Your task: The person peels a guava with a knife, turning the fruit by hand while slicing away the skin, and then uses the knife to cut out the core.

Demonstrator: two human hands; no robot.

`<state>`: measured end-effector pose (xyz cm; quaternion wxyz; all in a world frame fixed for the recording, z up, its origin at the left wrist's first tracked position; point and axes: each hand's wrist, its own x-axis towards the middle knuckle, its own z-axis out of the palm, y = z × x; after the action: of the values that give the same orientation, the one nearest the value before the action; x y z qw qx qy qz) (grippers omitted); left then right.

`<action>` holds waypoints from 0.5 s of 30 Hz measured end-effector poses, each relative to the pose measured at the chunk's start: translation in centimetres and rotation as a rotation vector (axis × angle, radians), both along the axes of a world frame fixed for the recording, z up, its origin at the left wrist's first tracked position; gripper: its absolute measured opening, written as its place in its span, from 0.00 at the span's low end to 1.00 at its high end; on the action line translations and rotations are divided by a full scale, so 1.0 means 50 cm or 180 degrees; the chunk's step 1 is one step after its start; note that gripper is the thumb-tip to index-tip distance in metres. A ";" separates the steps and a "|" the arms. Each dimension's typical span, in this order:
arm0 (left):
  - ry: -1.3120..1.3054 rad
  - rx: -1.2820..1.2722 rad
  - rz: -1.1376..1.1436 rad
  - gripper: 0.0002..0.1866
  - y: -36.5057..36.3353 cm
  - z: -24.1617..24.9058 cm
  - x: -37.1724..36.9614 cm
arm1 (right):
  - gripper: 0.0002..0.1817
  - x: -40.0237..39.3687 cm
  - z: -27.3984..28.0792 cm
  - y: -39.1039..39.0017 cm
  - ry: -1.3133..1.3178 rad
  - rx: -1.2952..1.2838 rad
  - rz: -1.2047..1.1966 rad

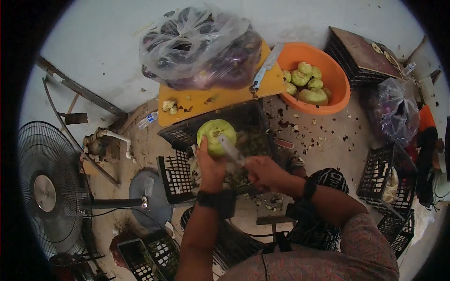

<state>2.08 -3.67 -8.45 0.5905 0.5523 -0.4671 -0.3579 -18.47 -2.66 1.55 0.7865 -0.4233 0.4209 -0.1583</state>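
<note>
My left hand (211, 169) is wrapped around a round, pale-green, cabbage-like vegetable (212, 129) from its near side, holding it above a black plastic crate (171, 181). A rough hollow shows in the vegetable's upper face. In my right hand (268, 171) is a knife (230, 149), gripped by its handle, which the fingers hide. Its blade points up and left, with the tip overlapping the vegetable's face. Green trimmings lie inside the crate below.
Behind the crate, a yellow board (225, 97) carries a clear bag of eggplants (197, 51) and a cleaver (268, 65). An orange basin (338, 84) holds several green vegetables. A fan (47, 192) stands left; black crates (389, 173) stand right. Scraps litter the floor.
</note>
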 end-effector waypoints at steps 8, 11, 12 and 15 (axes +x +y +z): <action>0.3656 0.0701 0.0748 0.40 -0.004 0.136 -0.028 | 0.15 0.003 -0.056 -0.003 0.0233 -0.1007 -0.0023; 0.3111 0.0727 0.0601 0.27 0.000 0.134 -0.027 | 0.14 -0.002 -0.036 -0.005 0.0726 -0.1860 0.0037; 0.2923 0.0730 0.0548 0.24 -0.001 0.136 -0.026 | 0.13 -0.007 -0.019 -0.011 0.1009 -0.2016 0.0166; 0.2527 0.0711 0.0441 0.21 0.002 0.157 -0.025 | 0.12 -0.031 -0.005 -0.029 0.0978 -0.2511 0.0576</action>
<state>0.84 -3.55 -0.60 0.6839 0.4622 -0.1231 -0.5509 -20.05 -4.09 1.28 0.5034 -0.7454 0.4016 -0.1725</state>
